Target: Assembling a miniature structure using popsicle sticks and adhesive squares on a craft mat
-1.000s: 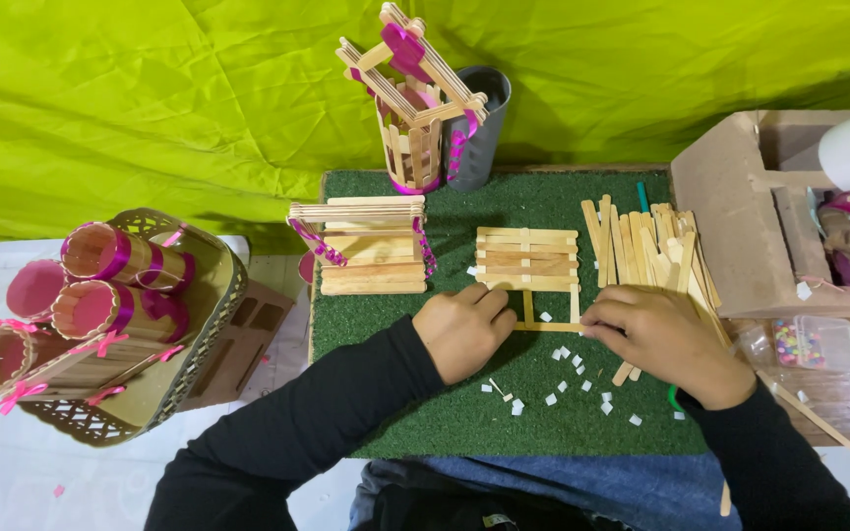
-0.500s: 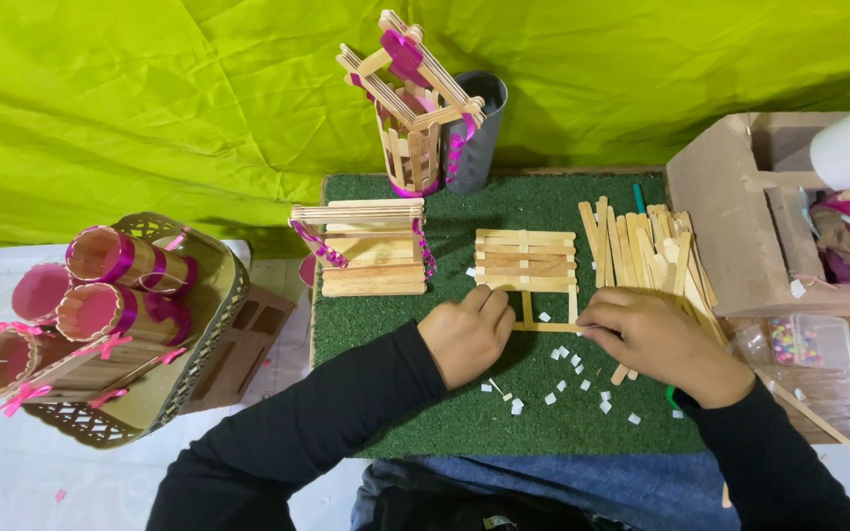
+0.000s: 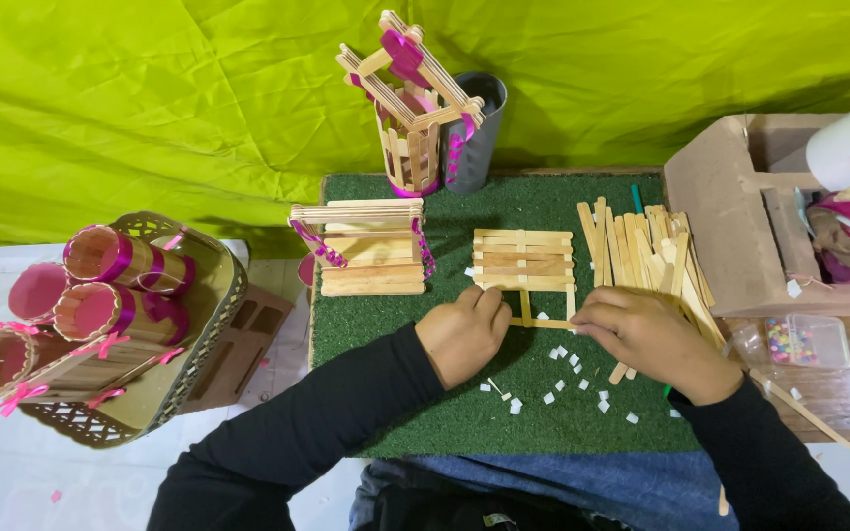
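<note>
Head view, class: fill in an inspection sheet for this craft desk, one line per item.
Surface: green turf mat, strewn with small white paper bits.
Job's things: flat stick panel with an open stick frame at its near edge.
Clutter: loose stick pile, finished stick box, stick tower, basket of pink-ribboned cups, cardboard box, bead box.
Grippers: left hand and right hand both touch the frame.
Cables: nothing seen.
Surroundings: yellow-green cloth backdrop.
</note>
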